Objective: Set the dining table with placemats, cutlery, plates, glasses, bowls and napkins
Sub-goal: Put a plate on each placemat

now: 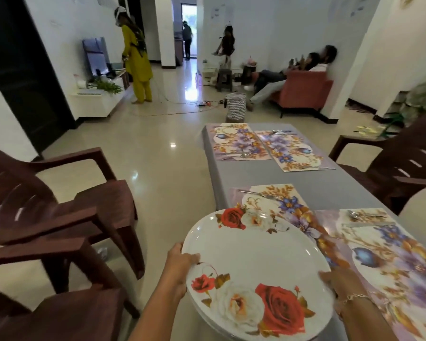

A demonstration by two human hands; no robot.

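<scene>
I hold a stack of white plates point(253, 262) printed with red and white roses in front of me, at the near left corner of the table. My left hand point(180, 269) grips the stack's left rim, thumb on top. My right hand point(342, 284), with a bracelet at the wrist, holds the right rim. Several floral placemats lie on the grey table point(312, 180): two near ones point(280, 205) point(389, 254) and two far ones point(236, 141) point(290, 148). Cutlery lies on the mats, with a fork point(258, 193) on the near left one and spoons point(362, 214) on the near right one.
Brown plastic chairs stand at the left point(59, 207) and at the right point(398, 163) of the table. Beyond the table are a patterned basket point(236, 105), cables on the floor, a red sofa point(305, 92) with seated people, and standing people further back.
</scene>
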